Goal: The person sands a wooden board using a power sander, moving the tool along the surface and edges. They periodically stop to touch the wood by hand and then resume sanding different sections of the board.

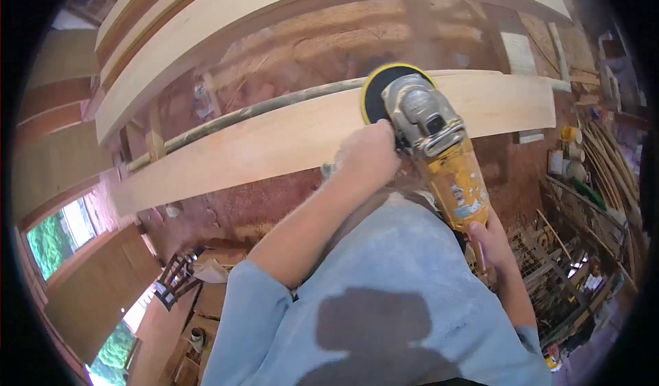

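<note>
My left hand (367, 154) has its fingers wrapped tight round the side grip by the head of the yellow sander (439, 153). My right hand (491, 242) clamps its rear handle at five o'clock. The sander's black, yellow-rimmed disc (377, 91) presses against the pale curved plank (274, 142), which runs across from eight o'clock to two o'clock.

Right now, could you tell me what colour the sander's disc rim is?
Yellow, around a black disc; head view.
</note>
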Available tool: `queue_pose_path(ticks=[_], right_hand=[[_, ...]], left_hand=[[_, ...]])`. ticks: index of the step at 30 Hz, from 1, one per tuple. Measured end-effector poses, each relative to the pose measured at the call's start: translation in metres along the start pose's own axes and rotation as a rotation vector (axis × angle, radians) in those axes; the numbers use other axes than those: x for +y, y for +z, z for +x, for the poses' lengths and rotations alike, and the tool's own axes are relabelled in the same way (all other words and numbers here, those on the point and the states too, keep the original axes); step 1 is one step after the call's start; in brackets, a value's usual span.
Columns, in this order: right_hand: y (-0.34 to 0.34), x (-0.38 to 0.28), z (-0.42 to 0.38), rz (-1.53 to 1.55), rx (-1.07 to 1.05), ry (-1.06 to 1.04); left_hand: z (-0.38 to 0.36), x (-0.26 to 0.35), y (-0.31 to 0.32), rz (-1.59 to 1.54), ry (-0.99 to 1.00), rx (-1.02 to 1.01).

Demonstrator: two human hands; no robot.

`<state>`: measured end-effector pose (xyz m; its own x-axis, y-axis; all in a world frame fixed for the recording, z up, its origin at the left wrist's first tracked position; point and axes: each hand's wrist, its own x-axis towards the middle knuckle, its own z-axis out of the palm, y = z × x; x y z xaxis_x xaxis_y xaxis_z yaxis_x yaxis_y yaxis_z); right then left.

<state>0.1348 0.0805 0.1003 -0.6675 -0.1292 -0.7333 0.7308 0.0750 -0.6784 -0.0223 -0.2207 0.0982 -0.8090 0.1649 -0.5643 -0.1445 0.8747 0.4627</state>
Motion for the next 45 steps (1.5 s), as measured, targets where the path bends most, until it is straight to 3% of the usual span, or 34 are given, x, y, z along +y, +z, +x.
queue_pose_path(ticks=[3, 5, 10, 15, 17, 21, 23, 27, 30, 32, 34, 38, 41, 43, 45], right_hand=[[-0.024, 0.011, 0.024, -0.024, -0.049, 0.048], [-0.043, 0.029, 0.037, -0.078, -0.046, -0.057], [-0.035, 0.008, 0.045, -0.174, -0.139, -0.038], [0.054, -0.002, 0.082, -0.325, -0.22, -0.016], [0.083, -0.01, 0.094, -0.515, -0.281, -0.108], [0.131, -0.04, 0.104, -0.66, -0.328, -0.114], [0.138, -0.049, 0.106, -0.737, -0.413, 0.01], [0.139, -0.029, 0.103, -0.69, -0.37, -0.079], [0.095, -0.017, 0.09, -0.635, -0.27, -0.093], [0.057, -0.009, 0.076, -0.565, -0.227, -0.101], [0.022, 0.002, 0.061, -0.497, -0.177, -0.109], [-0.045, 0.028, 0.037, -0.144, -0.038, -0.111], [-0.079, 0.019, 0.01, -0.163, 0.094, -0.027], [-0.105, 0.036, 0.013, -0.026, 0.056, 0.065], [-0.123, 0.038, 0.005, 0.028, 0.145, -0.051]], left_hand=[[0.005, -0.008, 0.042, 0.051, -0.119, 0.038], [0.007, -0.004, 0.055, 0.02, -0.158, 0.062], [-0.008, -0.017, 0.066, -0.021, -0.318, 0.072], [-0.021, -0.14, 0.063, -0.003, -0.422, 0.231], [-0.039, -0.142, 0.035, -0.012, -0.463, 0.235], [-0.04, -0.258, 0.05, 0.142, -0.35, 0.309], [-0.057, -0.217, 0.026, -0.105, -0.459, 0.336], [-0.046, -0.24, 0.019, -0.079, -0.26, 0.278], [-0.027, -0.19, 0.027, -0.067, -0.282, 0.224], [-0.012, -0.139, 0.036, -0.082, -0.137, 0.187], [0.006, -0.098, 0.05, -0.052, -0.112, 0.139], [0.045, 0.013, 0.06, 0.054, -0.024, 0.034], [0.083, 0.058, 0.082, 0.083, 0.217, 0.036], [0.097, 0.11, 0.085, 0.112, 0.351, 0.082], [0.106, 0.156, 0.085, 0.137, 0.454, 0.129]])
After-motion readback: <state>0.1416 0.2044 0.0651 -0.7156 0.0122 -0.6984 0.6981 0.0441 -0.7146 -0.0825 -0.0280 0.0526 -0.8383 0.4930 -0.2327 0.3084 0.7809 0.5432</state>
